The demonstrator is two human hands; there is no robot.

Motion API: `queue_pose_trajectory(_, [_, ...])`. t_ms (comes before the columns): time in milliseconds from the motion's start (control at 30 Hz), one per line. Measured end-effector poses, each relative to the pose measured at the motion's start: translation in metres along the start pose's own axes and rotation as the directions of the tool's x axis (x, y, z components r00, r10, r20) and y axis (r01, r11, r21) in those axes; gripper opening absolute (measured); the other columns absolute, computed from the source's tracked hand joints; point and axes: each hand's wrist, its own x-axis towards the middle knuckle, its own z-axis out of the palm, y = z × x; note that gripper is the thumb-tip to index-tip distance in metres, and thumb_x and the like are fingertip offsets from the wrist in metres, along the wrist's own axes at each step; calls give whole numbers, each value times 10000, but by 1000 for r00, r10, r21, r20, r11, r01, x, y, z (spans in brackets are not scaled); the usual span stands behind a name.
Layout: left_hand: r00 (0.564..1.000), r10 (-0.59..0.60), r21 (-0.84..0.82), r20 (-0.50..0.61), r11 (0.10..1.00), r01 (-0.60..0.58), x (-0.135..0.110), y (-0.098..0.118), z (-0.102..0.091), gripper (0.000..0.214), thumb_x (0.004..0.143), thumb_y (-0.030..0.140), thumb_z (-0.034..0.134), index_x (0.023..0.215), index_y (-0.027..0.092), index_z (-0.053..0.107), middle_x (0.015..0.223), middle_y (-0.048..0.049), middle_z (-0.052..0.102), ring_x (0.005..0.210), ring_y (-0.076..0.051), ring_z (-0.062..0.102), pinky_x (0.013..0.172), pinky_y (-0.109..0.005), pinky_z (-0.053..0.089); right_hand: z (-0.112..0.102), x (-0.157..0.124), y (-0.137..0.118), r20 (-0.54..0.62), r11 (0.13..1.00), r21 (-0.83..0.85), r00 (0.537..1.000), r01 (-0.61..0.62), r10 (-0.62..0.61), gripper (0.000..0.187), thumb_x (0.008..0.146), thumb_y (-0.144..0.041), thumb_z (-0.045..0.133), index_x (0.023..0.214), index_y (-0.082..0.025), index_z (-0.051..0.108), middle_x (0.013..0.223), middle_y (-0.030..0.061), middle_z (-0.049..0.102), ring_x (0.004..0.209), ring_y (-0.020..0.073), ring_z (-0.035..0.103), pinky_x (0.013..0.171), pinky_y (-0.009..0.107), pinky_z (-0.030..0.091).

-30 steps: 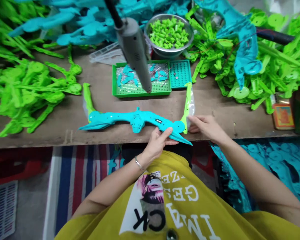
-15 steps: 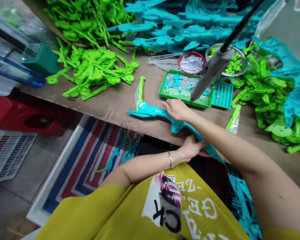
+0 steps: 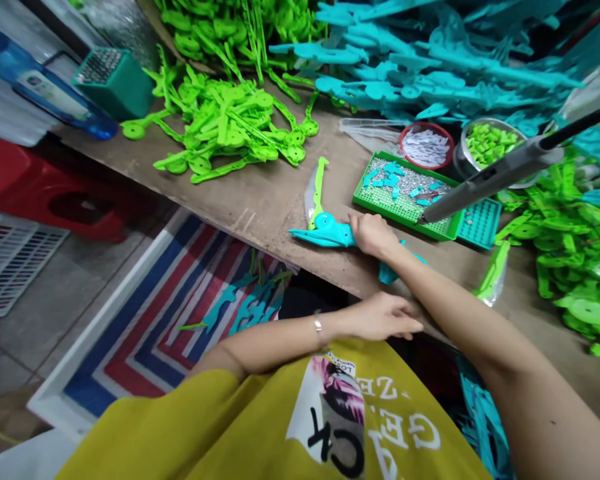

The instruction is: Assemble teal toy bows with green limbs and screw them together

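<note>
At far left, a red stool is seen beside the desk, on which a teal box of metal pieces is set. Next, green parts are heaped. A slim green arm is set at the left end of a blue bow-shaped part, which is laid near the desk's front edge. It is grasped left of its middle by the fingers of the right hand. Nearer the body, the left hand is held apart, its fingers released and loosely bent. Farther right, a green tray is overhung by a grey tool. The part's right end is hidden by the right forearm.
</note>
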Motion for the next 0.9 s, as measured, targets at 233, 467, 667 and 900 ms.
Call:
queue_pose_trajectory(233, [396, 535, 464, -747, 845, -266, -60, 112, -137, 248, 770, 289, 832, 921, 185, 665, 871, -21, 697, 797, -137, 669, 761, -228, 537, -8, -26, 10, 44, 992, -87, 995, 89, -86, 683, 1053, -487, 177, 1114, -96, 733, 1148, 265, 728, 1126, 357, 696, 943, 423, 485])
queue_pose_trajectory(467, [934, 15, 203, -357, 977, 62, -43, 105, -139, 407, 721, 541, 834, 806, 159, 722, 740, -58, 716, 632, -163, 660, 592, -261, 527, -9, -44, 12, 73, 976, -199, 995, 85, -71, 690, 1054, -507, 188, 1076, -125, 762, 1086, 236, 752, 1047, 332, 717, 889, 389, 474])
queue_pose_trajectory(667, [937, 179, 327, -300, 942, -75, -37, 97, -134, 295, 634, 302, 909, 733, 148, 679, 635, 20, 624, 542, -93, 532, 520, -199, 414, -8, -49, 20, 108, 971, -221, 991, 96, -74, 646, 1059, -486, 213, 1085, -149, 764, 1035, 209, 766, 998, 348, 723, 816, 383, 450])
queue_pose_trajectory(900, [914, 243, 283, -324, 947, -152, -35, 89, -118, 329, 634, 240, 901, 883, 128, 718, 826, -32, 705, 747, -168, 645, 735, -277, 513, -14, -62, -5, 105, 994, -98, 994, 51, -41, 749, 1034, -601, 136, 1071, -199, 767, 1032, 191, 770, 972, 348, 718, 800, 387, 458])
